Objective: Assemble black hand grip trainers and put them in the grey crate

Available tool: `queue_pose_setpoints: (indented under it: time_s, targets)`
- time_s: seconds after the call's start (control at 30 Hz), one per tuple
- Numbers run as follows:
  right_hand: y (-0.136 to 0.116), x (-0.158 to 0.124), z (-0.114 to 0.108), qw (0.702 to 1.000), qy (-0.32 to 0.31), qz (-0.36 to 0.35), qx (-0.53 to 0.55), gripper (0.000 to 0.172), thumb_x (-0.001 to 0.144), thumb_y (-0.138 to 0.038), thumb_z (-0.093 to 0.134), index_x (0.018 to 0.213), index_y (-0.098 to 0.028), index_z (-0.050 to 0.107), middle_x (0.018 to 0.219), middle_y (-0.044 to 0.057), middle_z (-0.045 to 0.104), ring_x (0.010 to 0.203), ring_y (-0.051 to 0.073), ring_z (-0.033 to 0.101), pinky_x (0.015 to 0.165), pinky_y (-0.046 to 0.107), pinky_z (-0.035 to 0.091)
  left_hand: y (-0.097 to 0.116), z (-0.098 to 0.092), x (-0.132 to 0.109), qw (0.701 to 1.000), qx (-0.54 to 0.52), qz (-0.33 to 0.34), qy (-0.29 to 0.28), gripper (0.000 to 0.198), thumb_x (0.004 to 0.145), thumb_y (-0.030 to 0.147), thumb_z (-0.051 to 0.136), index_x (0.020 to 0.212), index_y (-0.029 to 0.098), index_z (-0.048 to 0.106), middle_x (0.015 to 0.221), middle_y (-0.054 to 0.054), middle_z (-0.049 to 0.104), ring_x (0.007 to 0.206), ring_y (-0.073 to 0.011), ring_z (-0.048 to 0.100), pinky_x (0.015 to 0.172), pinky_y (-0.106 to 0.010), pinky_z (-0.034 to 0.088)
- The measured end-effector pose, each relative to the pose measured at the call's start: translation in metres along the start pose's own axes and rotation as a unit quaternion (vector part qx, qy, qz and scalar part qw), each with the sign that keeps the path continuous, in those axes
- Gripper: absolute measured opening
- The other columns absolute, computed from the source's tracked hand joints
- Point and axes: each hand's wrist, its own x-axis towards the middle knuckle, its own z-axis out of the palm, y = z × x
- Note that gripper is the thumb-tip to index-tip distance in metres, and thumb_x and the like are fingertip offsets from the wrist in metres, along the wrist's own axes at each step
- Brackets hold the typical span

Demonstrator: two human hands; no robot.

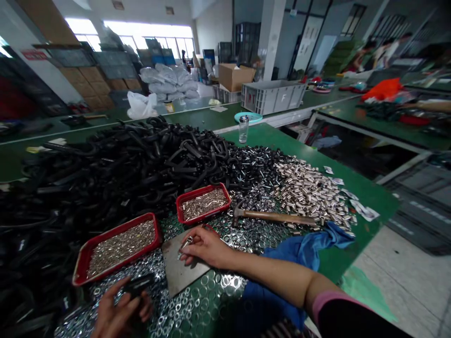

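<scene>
My left hand (120,307), low at the left, has its fingers closed around a black plastic part (141,283), partly dark and blurred. Over a flat grey metal plate (176,277), my right hand (206,246) pinches a small shiny metal sleeve (186,242) between thumb and fingers. Loose metal rings (207,293) lie around the plate on the green table. Behind my hands stand two red trays of small metal pieces, a left tray (78,263) and a right tray (180,217).
A large heap of black curved parts (141,155) fills the left and back. Right of it lie black screw-like pieces (255,164), silver sleeves (310,190) and a hammer (278,217). A blue cloth (296,249) is under my right arm. A clear bottle (243,130) stands behind.
</scene>
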Motion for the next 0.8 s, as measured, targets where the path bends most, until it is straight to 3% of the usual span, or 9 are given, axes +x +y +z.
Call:
queue_pose_setpoints:
  time_s: [0.1,0.17,0.23,0.33,0.43,0.57,0.7,0.8]
  targets:
    - [0.000,-0.001,0.013,1.000,0.009,-0.029,-0.001,0.048,0.073,-0.052,0.080,0.101,-0.021,0.057,0.086,-0.001,0.067,0.075,0.016,0.067,0.074,0.034,0.055,-0.009,0.031,-0.011,0.995,-0.034,0.044,-0.083,0.062,0.064,0.066,0.073,0.114,0.033,0.059,0.052,0.008,0.048,0.042,-0.0116,0.039,0.042,-0.024,0.032]
    - [-0.007,-0.007,0.016,0.997,0.026,-0.069,-0.030,0.042,0.075,-0.049,0.079,0.100,-0.021,0.060,0.092,0.000,0.068,0.083,0.016,0.066,0.082,0.035,0.053,-0.011,0.045,-0.015,0.989,-0.023,0.085,-0.117,0.049,0.076,0.062,0.069,0.111,0.029,0.059,0.056,0.007,0.051,0.048,-0.0127,0.045,0.048,-0.024,0.039]
    - [-0.017,-0.016,0.016,0.994,0.035,-0.091,-0.051,0.036,0.079,-0.046,0.076,0.100,-0.021,0.061,0.094,0.001,0.068,0.087,0.017,0.066,0.085,0.034,0.052,-0.013,0.049,-0.014,0.982,-0.004,0.119,-0.146,0.044,0.082,0.059,0.065,0.109,0.026,0.058,0.064,0.005,0.058,0.059,-0.0147,0.054,0.059,-0.026,0.046]
    - [-0.027,-0.025,0.013,0.994,0.068,-0.068,-0.043,0.031,0.085,-0.044,0.071,0.103,-0.022,0.059,0.088,0.000,0.068,0.079,0.015,0.067,0.079,0.033,0.053,-0.015,0.043,-0.009,0.980,-0.014,0.129,-0.152,0.043,0.088,0.058,0.059,0.114,0.024,0.053,0.072,0.002,0.062,0.068,-0.0150,0.058,0.069,-0.027,0.047]
    - [-0.026,-0.022,0.013,0.991,0.099,-0.053,-0.071,0.029,0.087,-0.043,0.069,0.105,-0.024,0.056,0.092,0.001,0.068,0.080,0.016,0.068,0.078,0.033,0.054,-0.021,0.038,-0.003,0.983,-0.053,0.122,-0.126,0.041,0.092,0.056,0.055,0.116,0.023,0.049,0.075,0.002,0.061,0.069,-0.0134,0.058,0.071,-0.026,0.047]
    - [-0.020,-0.026,0.026,0.987,0.091,-0.058,-0.123,0.024,0.088,-0.040,0.067,0.103,-0.026,0.056,0.094,0.001,0.066,0.084,0.018,0.066,0.078,0.032,0.053,-0.030,0.048,-0.005,0.975,-0.143,0.086,-0.146,0.041,0.092,0.054,0.057,0.117,0.023,0.047,0.078,0.002,0.060,0.073,-0.0130,0.059,0.073,-0.026,0.046]
    - [-0.018,-0.037,0.036,0.980,0.112,-0.065,-0.151,0.023,0.088,-0.041,0.067,0.104,-0.027,0.056,0.088,0.001,0.065,0.078,0.019,0.064,0.072,0.033,0.053,-0.032,0.060,-0.012,0.928,-0.313,0.036,-0.198,0.039,0.090,0.048,0.064,0.114,0.022,0.047,0.086,0.001,0.060,0.074,-0.0111,0.058,0.075,-0.025,0.046]
    - [-0.022,-0.039,0.034,0.965,0.142,-0.088,-0.205,0.021,0.088,-0.040,0.067,0.103,-0.027,0.059,0.097,0.004,0.068,0.085,0.021,0.065,0.078,0.035,0.052,-0.030,0.061,-0.012,0.910,-0.358,0.026,-0.208,0.039,0.087,0.047,0.067,0.110,0.021,0.049,0.087,0.000,0.060,0.074,-0.0108,0.057,0.074,-0.025,0.047]
